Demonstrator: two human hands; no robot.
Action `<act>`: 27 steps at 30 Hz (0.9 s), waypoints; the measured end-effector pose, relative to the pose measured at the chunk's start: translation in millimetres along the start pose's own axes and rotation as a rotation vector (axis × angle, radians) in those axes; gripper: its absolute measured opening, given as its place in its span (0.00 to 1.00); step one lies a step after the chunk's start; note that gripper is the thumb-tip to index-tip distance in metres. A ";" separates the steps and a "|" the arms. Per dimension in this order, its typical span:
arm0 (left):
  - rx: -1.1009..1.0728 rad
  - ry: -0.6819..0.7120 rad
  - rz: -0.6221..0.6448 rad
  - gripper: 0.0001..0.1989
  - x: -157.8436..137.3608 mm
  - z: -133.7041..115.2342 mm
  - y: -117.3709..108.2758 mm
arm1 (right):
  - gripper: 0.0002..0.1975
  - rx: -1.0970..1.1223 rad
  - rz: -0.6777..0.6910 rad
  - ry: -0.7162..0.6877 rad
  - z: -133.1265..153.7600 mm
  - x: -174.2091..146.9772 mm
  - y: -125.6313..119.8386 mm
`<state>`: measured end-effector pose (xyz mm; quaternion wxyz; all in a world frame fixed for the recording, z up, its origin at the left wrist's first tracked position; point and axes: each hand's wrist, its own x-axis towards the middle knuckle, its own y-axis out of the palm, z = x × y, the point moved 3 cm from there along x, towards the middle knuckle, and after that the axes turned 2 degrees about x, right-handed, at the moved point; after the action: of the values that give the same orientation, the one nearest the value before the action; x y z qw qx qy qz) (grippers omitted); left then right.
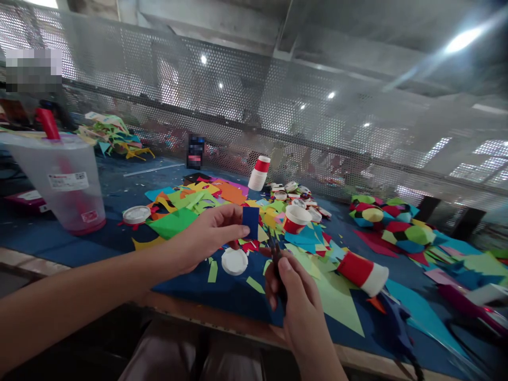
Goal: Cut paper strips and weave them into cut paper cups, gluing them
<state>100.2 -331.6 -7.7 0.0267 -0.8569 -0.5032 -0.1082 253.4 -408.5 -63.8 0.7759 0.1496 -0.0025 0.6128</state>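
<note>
While pinching a blue paper piece [250, 222] in the left grip [210, 235] mid-frame, clutching dark scissors [275, 253] in the right grip [296, 293], lower centre-right!

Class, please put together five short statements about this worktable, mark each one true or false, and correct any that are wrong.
1. The left hand holds a small blue card. True.
2. The right hand holds a paintbrush. False: it holds dark scissors.
3. A red straw stands in the see-through drink cup on the left. True.
4. The red-and-white cup just right of the right hand stands upright. False: it lies on its side.
5. A round white disc lies on the blue table, between the two forearms. True.
</note>
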 end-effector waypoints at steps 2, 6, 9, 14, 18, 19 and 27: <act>-0.005 -0.012 0.005 0.11 0.4 1.0 -0.6 | 0.21 -0.001 0.010 -0.006 0.7 -0.8 0.5; -0.035 -0.026 -0.011 0.10 -0.5 2.6 -0.5 | 0.21 -0.048 0.032 -0.009 2.6 -2.1 3.1; -0.051 -0.009 -0.036 0.08 -2.6 2.6 1.2 | 0.21 -0.038 0.040 -0.009 0.3 -2.5 6.0; -0.193 -0.051 -0.072 0.11 -7.0 1.2 6.5 | 0.18 0.041 0.042 -0.075 -11.2 -2.5 14.3; -0.138 -0.064 -0.014 0.08 -9.5 -1.2 10.2 | 0.17 0.051 0.074 -0.123 -19.3 -3.2 21.5; -0.096 -0.067 -0.006 0.07 -9.8 -1.2 10.2 | 0.16 0.061 0.070 -0.132 -19.9 -3.3 22.2; 0.015 -0.129 0.035 0.06 -10.6 3.0 10.0 | 0.18 0.149 0.057 -0.111 -17.2 -1.6 22.6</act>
<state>104.3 -345.1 -12.2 0.0026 -0.8706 -0.4896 -0.0482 228.5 -401.4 -75.3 0.7436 0.2406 -0.0045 0.6238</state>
